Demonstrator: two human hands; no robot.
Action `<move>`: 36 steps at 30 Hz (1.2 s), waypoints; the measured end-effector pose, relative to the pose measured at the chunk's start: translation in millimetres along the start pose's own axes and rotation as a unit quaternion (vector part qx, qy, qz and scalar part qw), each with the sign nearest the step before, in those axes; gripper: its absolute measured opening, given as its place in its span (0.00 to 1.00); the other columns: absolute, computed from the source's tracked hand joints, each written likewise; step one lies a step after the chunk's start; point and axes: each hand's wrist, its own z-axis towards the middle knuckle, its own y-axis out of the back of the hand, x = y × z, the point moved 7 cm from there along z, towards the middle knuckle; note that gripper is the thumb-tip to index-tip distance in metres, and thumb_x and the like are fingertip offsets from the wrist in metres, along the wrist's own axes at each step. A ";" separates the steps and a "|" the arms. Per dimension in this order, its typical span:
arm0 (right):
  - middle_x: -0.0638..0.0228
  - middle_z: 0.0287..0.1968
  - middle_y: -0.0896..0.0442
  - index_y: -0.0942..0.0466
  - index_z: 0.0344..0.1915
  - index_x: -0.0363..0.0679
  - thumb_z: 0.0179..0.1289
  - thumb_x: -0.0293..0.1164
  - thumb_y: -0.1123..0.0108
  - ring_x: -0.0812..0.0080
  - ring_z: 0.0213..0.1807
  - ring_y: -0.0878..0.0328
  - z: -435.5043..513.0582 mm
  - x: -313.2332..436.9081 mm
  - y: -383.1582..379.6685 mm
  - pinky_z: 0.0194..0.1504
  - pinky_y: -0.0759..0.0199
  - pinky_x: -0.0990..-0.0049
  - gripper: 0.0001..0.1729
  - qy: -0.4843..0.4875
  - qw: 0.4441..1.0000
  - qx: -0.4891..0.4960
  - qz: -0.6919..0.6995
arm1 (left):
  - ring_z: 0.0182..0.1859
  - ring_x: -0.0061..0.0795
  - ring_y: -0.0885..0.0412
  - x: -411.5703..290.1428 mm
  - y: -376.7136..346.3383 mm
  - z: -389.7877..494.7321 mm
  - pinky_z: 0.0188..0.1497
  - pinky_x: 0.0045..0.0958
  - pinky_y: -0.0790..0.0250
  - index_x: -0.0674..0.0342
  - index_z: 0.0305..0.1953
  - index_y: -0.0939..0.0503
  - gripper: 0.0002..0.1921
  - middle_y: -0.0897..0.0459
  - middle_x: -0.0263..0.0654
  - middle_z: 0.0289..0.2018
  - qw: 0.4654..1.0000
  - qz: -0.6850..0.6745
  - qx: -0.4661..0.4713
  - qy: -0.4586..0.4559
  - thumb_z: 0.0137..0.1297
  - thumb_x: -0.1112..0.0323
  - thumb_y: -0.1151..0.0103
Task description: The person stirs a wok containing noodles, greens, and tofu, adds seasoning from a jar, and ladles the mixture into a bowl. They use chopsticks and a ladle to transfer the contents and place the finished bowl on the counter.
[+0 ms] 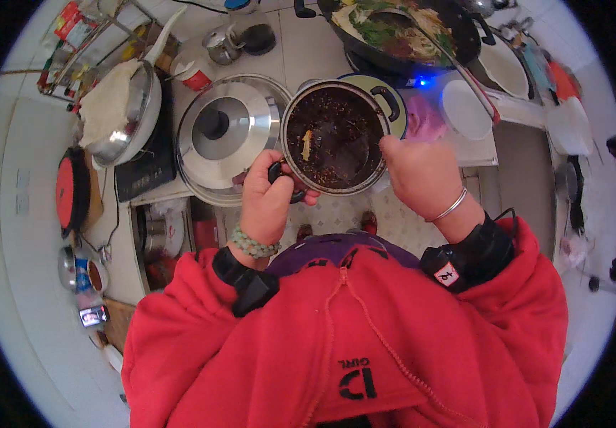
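Observation:
My left hand grips the black side handle of a small steel pot, held tilted towards me above the counter's front. Inside is a dark liquid with floating seeds or spices and one pale yellowish piece. A second black handle sticks out on the pot's far right side. At the right rim, my right hand is closed into a fist, slightly blurred; whether it holds anything is hidden. Left of the pot lies a steel lid with a glass centre, on a wide metal vessel.
A black wok of food with a ladle stands behind, near a blue light. A white bowl and pink cloth are at right. Left are a cloth-topped steel bowl and a black cooktop.

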 end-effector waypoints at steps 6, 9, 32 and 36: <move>0.58 0.18 0.24 0.27 0.28 0.43 0.53 0.28 0.48 0.54 0.22 0.24 -3.4 -21.5 -4.0 0.22 0.33 0.58 0.03 0.073 0.992 0.088 0.055 | 0.29 0.34 0.22 14.1 -23.7 -13.2 0.29 0.32 0.27 0.65 0.40 0.36 0.10 0.26 0.40 0.33 0.993 0.020 -0.119 -0.008 0.56 0.80 0.63; 0.57 0.19 0.24 0.26 0.30 0.43 0.56 0.30 0.48 0.53 0.24 0.23 -4.6 -24.9 -12.8 0.24 0.33 0.58 0.04 0.090 0.983 0.132 0.095 | 0.30 0.34 0.21 19.7 -28.0 -18.1 0.30 0.31 0.26 0.65 0.40 0.36 0.10 0.26 0.40 0.33 0.986 0.020 -0.163 -0.015 0.56 0.80 0.63; 0.60 0.25 0.19 0.23 0.37 0.38 0.60 0.31 0.48 0.60 0.29 0.21 19.0 -28.1 -30.8 0.32 0.29 0.66 0.10 0.011 0.935 0.213 0.283 | 0.30 0.33 0.21 7.8 -15.5 10.7 0.32 0.32 0.25 0.65 0.45 0.37 0.12 0.27 0.39 0.35 0.991 0.034 -0.110 -0.067 0.59 0.81 0.64; 0.73 0.23 0.22 0.22 0.37 0.35 0.63 0.32 0.49 0.77 0.23 0.28 18.8 -23.8 -48.7 0.26 0.35 0.77 0.12 -0.052 0.850 0.243 0.465 | 0.30 0.33 0.21 8.9 -9.6 8.2 0.33 0.32 0.25 0.65 0.45 0.36 0.12 0.26 0.40 0.35 0.991 0.035 -0.116 -0.052 0.59 0.81 0.64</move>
